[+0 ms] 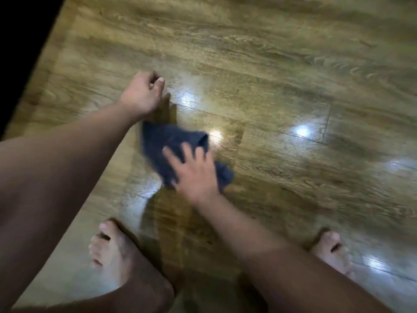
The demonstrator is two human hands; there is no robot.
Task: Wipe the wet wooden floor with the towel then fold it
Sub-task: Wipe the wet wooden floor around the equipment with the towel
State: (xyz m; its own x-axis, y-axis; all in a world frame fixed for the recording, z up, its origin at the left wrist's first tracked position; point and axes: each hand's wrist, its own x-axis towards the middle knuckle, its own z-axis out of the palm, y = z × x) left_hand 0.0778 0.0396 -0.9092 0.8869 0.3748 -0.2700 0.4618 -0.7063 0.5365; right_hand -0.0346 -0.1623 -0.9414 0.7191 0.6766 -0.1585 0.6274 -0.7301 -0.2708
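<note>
A: What lies on the wooden floor (pixel 259 71), and of what make?

B: A dark blue-grey towel (pixel 167 141), soft and crumpled into an irregular bunch, one corner folded up near a bright glare spot. The floor is glossy plank with a swirling brown grain; several white reflections sit on its sheen, and a darker patch spreads beneath and behind the towel.

A: The right hand (pixel 195 172)?

B: It presses down on the towel's near part, fingers (pixel 187 152) spread and nearly straight, not curled round the cloth.

A: And the left hand (pixel 141 96)?

B: It hangs above the floor just beyond the towel's far corner, fingers loosely curled, thumb tip near them, holding nothing I can see. Whether it touches the boards I cannot tell.

A: What is cut off or unclear?

B: Both forearms leave the lower edge. Two bare feet stand well apart: the left foot (pixel 110 251) whole, the right foot (pixel 334 251) partly behind the right forearm. Everything is smeared by blur, and a black strip (pixel 20 37) fills the upper left corner.
</note>
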